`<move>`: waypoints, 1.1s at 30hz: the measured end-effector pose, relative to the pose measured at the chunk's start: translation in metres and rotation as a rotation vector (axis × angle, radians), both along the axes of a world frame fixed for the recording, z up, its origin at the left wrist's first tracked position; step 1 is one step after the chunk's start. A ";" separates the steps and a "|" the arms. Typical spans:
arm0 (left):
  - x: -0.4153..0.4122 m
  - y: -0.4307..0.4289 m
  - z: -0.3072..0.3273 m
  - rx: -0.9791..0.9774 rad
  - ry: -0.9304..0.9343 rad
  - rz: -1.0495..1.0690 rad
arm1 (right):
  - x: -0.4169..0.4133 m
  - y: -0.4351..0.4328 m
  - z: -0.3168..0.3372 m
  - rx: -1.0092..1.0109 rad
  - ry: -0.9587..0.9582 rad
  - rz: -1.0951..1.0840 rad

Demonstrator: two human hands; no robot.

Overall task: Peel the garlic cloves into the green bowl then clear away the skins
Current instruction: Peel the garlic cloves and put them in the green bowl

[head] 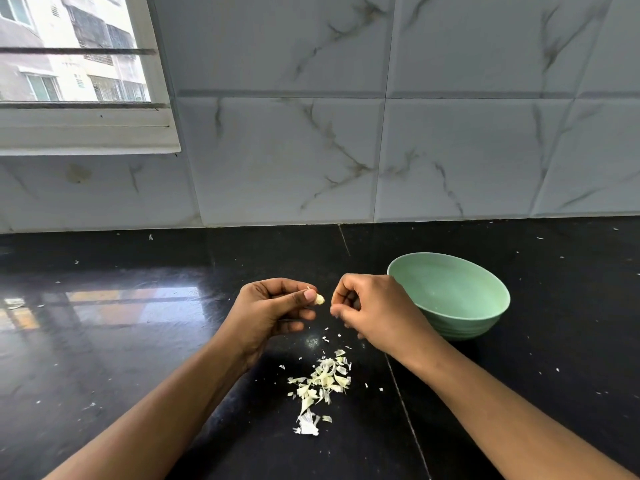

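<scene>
Black glossy worktop (pixel 104 375) w/ thin seam lines; window light reflected on its left side. Behind it, wall of white marble-look tiles (pixel 450 150) w/ grey veins. Top left: white-framed window (pixel 86 129), horiz. bar (pixel 76 51) across it, apartment bldg (pixel 41 29) outside.

- I see soft daylight coming in through the window (pixel 72 57) at upper left.
- The glossy black tabletop (pixel 104 358) mirrors it as a pale glare patch on the left.
- Tile lines (pixel 384 98) bow towards the edges, and focus is sharp throughout.
</scene>
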State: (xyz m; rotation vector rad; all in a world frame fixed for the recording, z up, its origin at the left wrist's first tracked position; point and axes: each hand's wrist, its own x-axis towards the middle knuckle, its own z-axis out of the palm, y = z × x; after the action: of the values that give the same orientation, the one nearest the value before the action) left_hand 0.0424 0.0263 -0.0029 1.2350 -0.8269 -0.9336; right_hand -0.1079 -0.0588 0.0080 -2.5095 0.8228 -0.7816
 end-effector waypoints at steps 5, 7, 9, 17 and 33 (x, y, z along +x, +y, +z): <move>0.001 -0.001 -0.002 0.032 0.005 0.038 | 0.001 0.002 0.001 0.170 0.010 0.074; 0.000 -0.002 -0.003 0.045 -0.007 0.039 | 0.001 0.001 0.003 0.259 -0.019 0.068; -0.001 -0.003 -0.004 0.049 -0.016 0.038 | 0.001 0.002 0.004 0.341 -0.038 0.076; -0.002 -0.001 -0.003 -0.017 -0.105 0.031 | 0.003 0.001 0.000 0.485 -0.199 0.073; -0.002 -0.001 -0.010 -0.040 -0.744 0.081 | 0.004 -0.001 0.001 0.449 -0.084 -0.014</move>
State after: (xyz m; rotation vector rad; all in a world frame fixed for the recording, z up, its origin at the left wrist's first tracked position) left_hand 0.0403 0.0256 -0.0128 1.5897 -1.3505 -0.3686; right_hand -0.1039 -0.0600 0.0088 -2.0633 0.8763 -0.6190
